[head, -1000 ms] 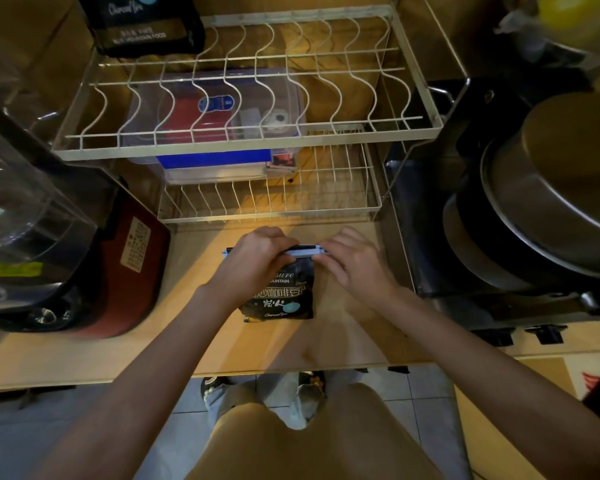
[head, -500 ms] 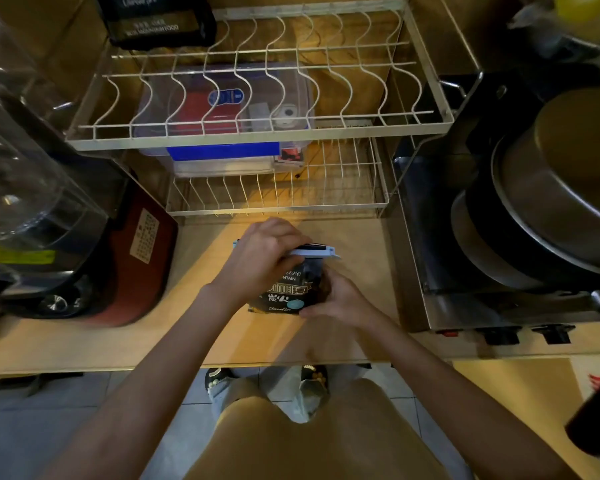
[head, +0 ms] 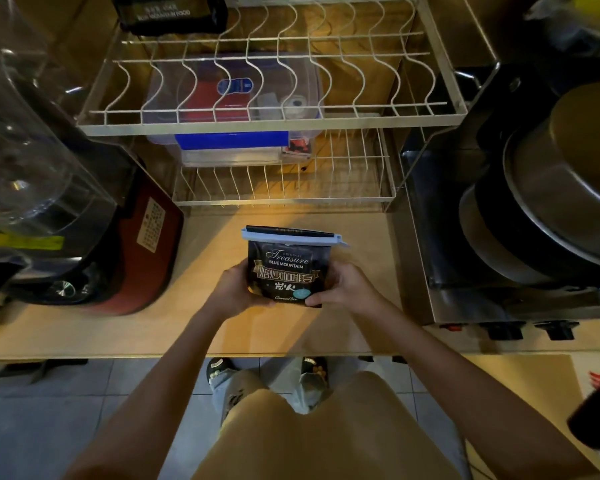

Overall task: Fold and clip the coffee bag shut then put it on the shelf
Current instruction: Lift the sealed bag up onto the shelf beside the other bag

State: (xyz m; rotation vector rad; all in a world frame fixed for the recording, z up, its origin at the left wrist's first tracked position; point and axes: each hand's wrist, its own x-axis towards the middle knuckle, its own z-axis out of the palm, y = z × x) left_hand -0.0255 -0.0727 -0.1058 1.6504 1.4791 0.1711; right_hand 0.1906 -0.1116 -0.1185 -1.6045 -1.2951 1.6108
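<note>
The black coffee bag (head: pixel 286 271) stands upright over the wooden counter, its label facing me. A pale blue clip (head: pixel 293 236) runs across its folded top. My left hand (head: pixel 232 292) grips the bag's lower left side and my right hand (head: pixel 343 287) grips its lower right side. The white wire shelf (head: pixel 271 124) stands just behind, with an upper tier and a lower tier (head: pixel 284 199).
A second black coffee bag (head: pixel 170 12) sits on the upper tier's far left. A clear box with a blue lid (head: pixel 232 147) fills the lower tier's left. A red-based blender (head: pixel 84 209) stands at left; stacked pans (head: pixel 551 202) on a stove at right.
Both hands have left the clip at the bag's top and dropped to its lower sides. The bag has been stood upright, with its label now in full view.
</note>
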